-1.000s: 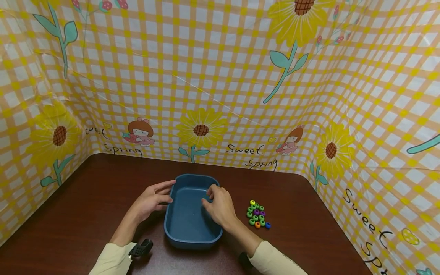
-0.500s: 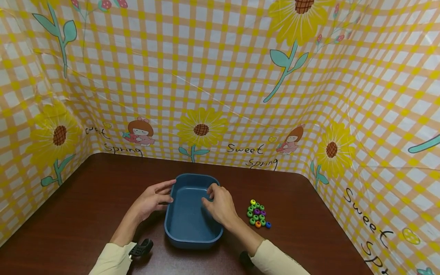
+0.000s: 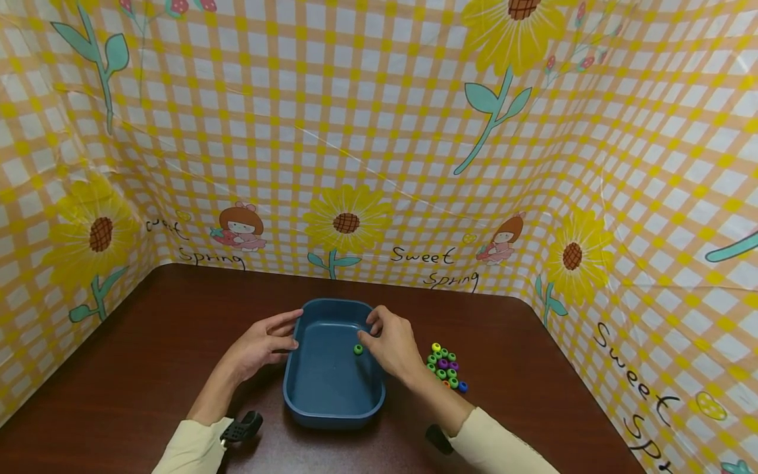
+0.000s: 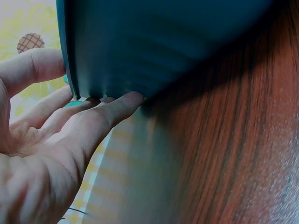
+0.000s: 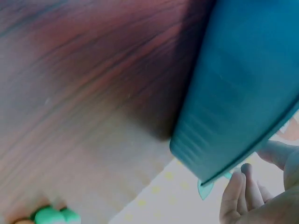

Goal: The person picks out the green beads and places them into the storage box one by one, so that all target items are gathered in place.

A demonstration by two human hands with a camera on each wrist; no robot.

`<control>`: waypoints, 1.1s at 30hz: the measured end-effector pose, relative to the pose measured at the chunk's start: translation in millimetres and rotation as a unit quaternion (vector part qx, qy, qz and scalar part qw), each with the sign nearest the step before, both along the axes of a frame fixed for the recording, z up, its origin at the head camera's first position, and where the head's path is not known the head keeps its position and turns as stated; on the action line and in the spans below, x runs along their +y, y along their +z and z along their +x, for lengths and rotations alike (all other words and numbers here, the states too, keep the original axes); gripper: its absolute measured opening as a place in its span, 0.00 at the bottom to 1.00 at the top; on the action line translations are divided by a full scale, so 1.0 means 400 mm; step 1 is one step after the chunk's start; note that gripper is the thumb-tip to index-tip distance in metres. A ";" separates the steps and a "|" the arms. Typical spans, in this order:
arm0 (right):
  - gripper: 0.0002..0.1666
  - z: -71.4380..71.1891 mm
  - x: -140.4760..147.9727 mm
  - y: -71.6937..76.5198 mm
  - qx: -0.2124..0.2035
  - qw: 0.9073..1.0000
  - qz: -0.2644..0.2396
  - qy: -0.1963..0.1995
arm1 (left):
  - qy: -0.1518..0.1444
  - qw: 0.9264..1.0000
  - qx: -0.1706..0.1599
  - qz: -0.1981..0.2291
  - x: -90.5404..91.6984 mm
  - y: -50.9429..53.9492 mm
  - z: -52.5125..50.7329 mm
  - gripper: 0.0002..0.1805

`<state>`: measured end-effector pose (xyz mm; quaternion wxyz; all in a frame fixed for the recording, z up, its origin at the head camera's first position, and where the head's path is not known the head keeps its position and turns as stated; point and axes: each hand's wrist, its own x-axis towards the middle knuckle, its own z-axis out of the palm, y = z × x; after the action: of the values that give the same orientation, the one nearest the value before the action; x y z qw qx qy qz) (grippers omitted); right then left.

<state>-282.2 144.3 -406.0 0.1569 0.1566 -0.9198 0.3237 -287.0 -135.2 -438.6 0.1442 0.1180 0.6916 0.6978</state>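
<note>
A deep blue rectangular tub [image 3: 331,388] stands on the table with one green bead [image 3: 358,349] lying inside it. My left hand [image 3: 257,345] rests against the tub's left side; in the left wrist view its fingers [image 4: 121,105] are nearly straight and touch the rim and outer wall. Over the right rim hovers my right hand [image 3: 391,342], its fingers loosely bent and the thumb apart, with nothing seen between them. Right of the tub lies a cluster of beads: several green ones, purple beads [image 3: 442,363], a yellow bead [image 3: 435,347], a blue bead [image 3: 463,387] and a partly hidden orange one.
The dark brown wooden table [image 3: 148,368] carries everything. A checked cloth with sunflowers [image 3: 346,224] walls it in at the back and both sides. Black wrist straps [image 3: 241,428] show at the cream sleeves.
My right hand has let go of the green bead, which now shows inside the tub, and has moved to the right toward the rim. The left hand stays put.
</note>
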 end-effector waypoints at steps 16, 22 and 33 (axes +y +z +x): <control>0.10 0.050 0.136 0.024 -0.017 0.999 0.023 -0.036 | 0.007 1.000 0.003 -0.006 0.002 0.003 0.002 0.37; 0.08 0.059 0.194 0.017 -0.021 0.998 0.023 -0.045 | 0.004 1.000 0.002 -0.003 0.004 0.007 0.000 0.37; 0.09 0.082 0.263 0.012 -0.080 0.995 0.034 -0.052 | 0.004 1.000 0.001 -0.004 0.004 0.006 0.001 0.37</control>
<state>-249.4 249.5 -401.2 0.0943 0.0875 -0.9468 0.2950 -286.5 -133.6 -436.2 0.1411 0.1156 0.6948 0.6957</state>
